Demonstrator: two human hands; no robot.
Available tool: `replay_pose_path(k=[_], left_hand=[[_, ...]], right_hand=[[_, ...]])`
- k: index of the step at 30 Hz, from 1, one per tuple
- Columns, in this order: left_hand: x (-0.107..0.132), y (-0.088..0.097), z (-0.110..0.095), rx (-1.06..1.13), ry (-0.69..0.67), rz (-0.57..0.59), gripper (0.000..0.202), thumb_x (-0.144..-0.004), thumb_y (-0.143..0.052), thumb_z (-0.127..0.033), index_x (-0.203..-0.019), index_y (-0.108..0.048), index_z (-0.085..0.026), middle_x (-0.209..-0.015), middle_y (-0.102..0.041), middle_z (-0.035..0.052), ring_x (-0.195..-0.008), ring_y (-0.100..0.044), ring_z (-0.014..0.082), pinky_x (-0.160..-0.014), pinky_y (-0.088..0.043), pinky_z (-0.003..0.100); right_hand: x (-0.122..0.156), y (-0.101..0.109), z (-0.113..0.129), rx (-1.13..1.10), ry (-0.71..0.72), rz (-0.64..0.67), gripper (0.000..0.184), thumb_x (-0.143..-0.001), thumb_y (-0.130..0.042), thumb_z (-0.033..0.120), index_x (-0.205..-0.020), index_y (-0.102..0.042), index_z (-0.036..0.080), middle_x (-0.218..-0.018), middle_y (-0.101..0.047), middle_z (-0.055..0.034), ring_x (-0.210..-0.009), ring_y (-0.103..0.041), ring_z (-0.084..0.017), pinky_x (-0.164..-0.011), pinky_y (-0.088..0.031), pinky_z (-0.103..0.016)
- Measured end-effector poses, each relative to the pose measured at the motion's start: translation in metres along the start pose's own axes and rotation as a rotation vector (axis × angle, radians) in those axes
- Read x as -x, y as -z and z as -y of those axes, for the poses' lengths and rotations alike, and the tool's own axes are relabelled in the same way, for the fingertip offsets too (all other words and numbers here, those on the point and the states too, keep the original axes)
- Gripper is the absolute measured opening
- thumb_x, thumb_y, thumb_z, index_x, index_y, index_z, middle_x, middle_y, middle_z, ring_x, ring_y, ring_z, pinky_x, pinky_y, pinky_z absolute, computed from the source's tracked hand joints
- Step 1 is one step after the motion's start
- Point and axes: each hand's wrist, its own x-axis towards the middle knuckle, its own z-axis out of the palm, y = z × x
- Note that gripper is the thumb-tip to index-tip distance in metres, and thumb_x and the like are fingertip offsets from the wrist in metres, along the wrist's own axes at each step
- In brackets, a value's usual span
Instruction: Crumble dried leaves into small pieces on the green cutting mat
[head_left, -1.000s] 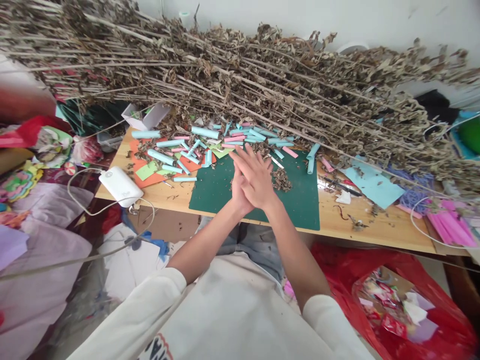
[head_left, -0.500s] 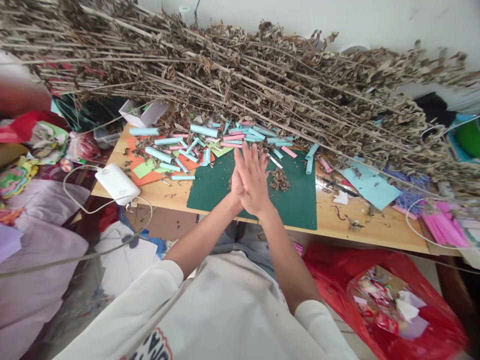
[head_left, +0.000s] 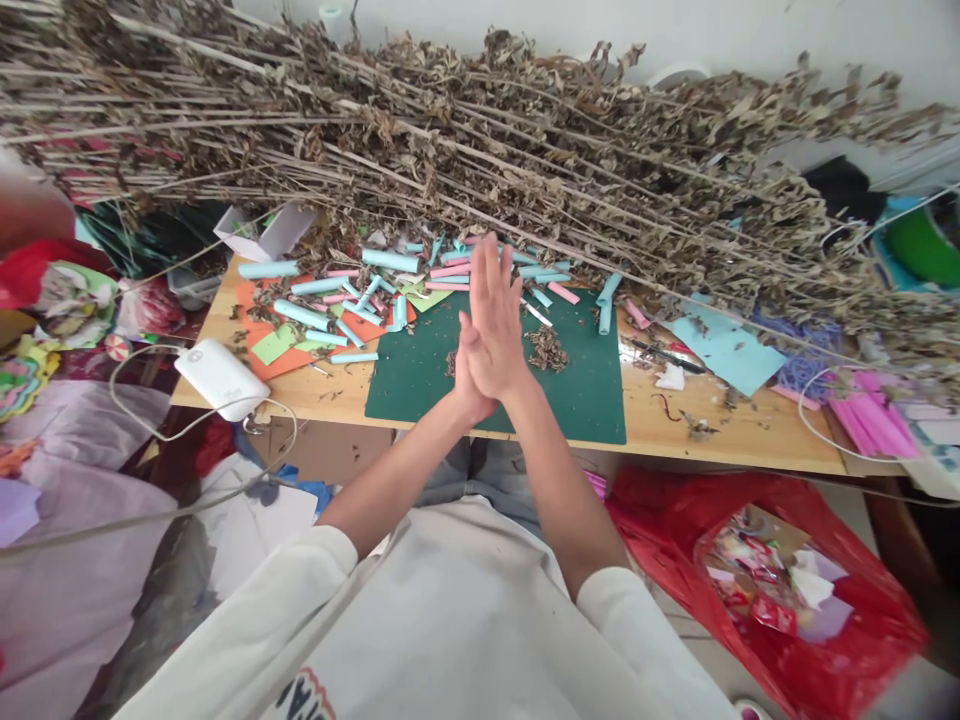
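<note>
My right hand (head_left: 499,335) and my left hand (head_left: 460,378) are pressed palm to palm above a green cutting mat (head_left: 420,375), fingers stretched out flat and pointing away from me. The left hand is mostly hidden behind the right. Nothing shows between the palms. A small heap of dried leaf crumbs (head_left: 547,350) lies on the mat just right of my hands. Several rolled blue and pink paper tubes (head_left: 390,260) are scattered beyond the mat.
A big bundle of dried leafy branches (head_left: 450,150) lies across the back of the wooden table (head_left: 750,440). A white power bank (head_left: 217,378) with its cable sits at the left edge. Blue paper (head_left: 724,350) and pink strips (head_left: 885,420) lie right. A red bag (head_left: 787,590) of scraps is below.
My hands were crossed at an angle, fingers splayed; now they line up palm to palm and have slid slightly forward. The view has shifted a little.
</note>
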Motion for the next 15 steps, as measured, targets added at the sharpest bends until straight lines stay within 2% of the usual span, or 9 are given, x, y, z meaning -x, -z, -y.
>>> replay_pose_path(k=[2,4,7,11,15], left_hand=[[0.002,0.001,-0.001,0.040,-0.010,0.034,0.069,-0.091,-0.018,-0.071,-0.136,-0.051,-0.030,-0.140,-0.053,0.0020,-0.145,-0.030,0.0275,-0.109,-0.040,0.047],[0.004,0.002,-0.004,0.044,-0.040,0.021,0.070,-0.090,-0.017,-0.072,-0.135,-0.052,-0.031,-0.141,-0.052,0.0023,-0.145,-0.029,0.0289,-0.109,-0.039,0.050],[0.007,0.002,-0.002,0.076,-0.071,0.020,0.063,-0.094,-0.017,-0.065,-0.136,-0.051,-0.032,-0.141,-0.052,0.0014,-0.145,-0.029,0.0283,-0.109,-0.039,0.050],[0.011,-0.002,-0.001,0.152,0.027,0.083,0.066,-0.094,-0.018,-0.067,-0.135,-0.053,-0.028,-0.140,-0.054,0.0032,-0.144,-0.031,0.0280,-0.110,-0.038,0.048],[0.010,-0.002,-0.011,0.097,0.015,-0.013,0.069,-0.094,-0.012,-0.066,-0.134,-0.053,-0.028,-0.141,-0.053,0.0032,-0.144,-0.033,0.0267,-0.110,-0.037,0.049]], right_hand=[[-0.002,0.000,-0.002,0.008,-0.037,0.011,0.072,-0.091,0.007,0.066,-0.151,0.019,0.031,-0.164,0.003,-0.0024,-0.151,0.006,-0.029,-0.119,-0.008,-0.060],[-0.003,0.001,-0.003,0.005,-0.047,0.043,0.072,-0.091,0.000,0.068,-0.151,0.018,0.033,-0.164,-0.001,-0.0029,-0.151,0.004,-0.031,-0.119,-0.009,-0.062],[-0.005,0.006,-0.002,0.005,0.022,0.050,0.074,-0.091,-0.010,0.071,-0.153,0.010,0.035,-0.164,-0.005,-0.0031,-0.151,0.003,-0.033,-0.117,-0.006,-0.066],[-0.009,0.012,-0.004,0.006,0.021,0.049,0.077,-0.091,-0.015,0.072,-0.155,0.002,0.032,-0.163,-0.007,-0.0047,-0.150,0.004,-0.035,-0.116,-0.001,-0.066],[-0.003,0.008,0.001,0.054,0.020,0.107,0.077,-0.091,-0.011,0.071,-0.155,0.005,0.030,-0.163,-0.005,-0.0055,-0.150,0.002,-0.033,-0.118,-0.006,-0.063]])
